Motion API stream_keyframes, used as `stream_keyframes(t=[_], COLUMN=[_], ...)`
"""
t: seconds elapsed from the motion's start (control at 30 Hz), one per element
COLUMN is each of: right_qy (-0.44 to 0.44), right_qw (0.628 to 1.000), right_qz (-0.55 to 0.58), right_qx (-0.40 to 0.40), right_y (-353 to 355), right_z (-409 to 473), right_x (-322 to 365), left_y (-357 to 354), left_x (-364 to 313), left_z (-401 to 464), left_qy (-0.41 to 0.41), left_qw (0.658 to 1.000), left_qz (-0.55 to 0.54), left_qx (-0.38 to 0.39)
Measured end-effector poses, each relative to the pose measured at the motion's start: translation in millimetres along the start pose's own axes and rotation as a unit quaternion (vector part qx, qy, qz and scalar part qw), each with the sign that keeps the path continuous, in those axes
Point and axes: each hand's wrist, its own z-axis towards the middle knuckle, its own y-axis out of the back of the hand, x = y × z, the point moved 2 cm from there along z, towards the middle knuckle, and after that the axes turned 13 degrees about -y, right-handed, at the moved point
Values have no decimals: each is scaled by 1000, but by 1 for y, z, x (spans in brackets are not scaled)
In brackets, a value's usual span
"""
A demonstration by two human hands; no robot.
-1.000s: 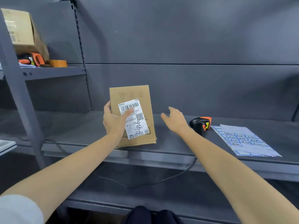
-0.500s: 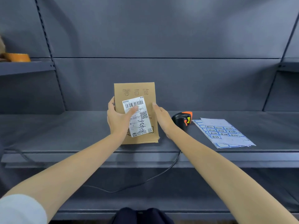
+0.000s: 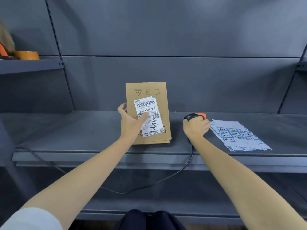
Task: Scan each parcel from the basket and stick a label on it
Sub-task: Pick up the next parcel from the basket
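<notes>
Now: parcel propped, scanner in hand

Your left hand (image 3: 131, 123) grips the cardboard parcel (image 3: 147, 113) upright on the shelf (image 3: 83, 130), barcode facing you for scanning. Your right hand (image 3: 196, 128) curls around the scanner (image 3: 195, 116), beside the label sheets (image 3: 239, 135).

Bare forearms; a short pale grey sleeve (image 3: 29, 218) on the left arm; dark navy trousers (image 3: 149, 219) below
</notes>
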Motion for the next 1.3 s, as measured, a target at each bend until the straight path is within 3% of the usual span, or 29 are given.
stream_keyframes(t=[0.17, 0.3, 0.4, 0.53, 0.63, 0.93, 1.3], right_qy=[-62, -42, -93, -113, -86, 90, 136], right_qw=[996, 998, 988, 914, 869, 866, 849], right_qz=[-47, -37, 117, 374, 449, 416, 396], right_qx=[40, 30, 43, 113, 189, 263, 324], right_y=[-1, 2, 17, 46, 62, 60, 45], right_z=[2, 1, -4, -33, -64, -127, -146], right_x=[-3, -6, 0, 9, 7, -18, -15], left_y=[3, 3, 3, -3, -13, -26, -26], left_x=[10, 17, 17, 15, 12, 16, 17], left_z=[-6, -13, -13, -11, -14, -17, -17], left_qy=[-3, -10, -7, -12, -26, -58, -57], left_qw=[999, 997, 997, 997, 996, 991, 988], left_qz=[-48, -80, -80, -74, -80, -119, -143], left_qx=[12, -4, -9, -14, -16, -11, -19])
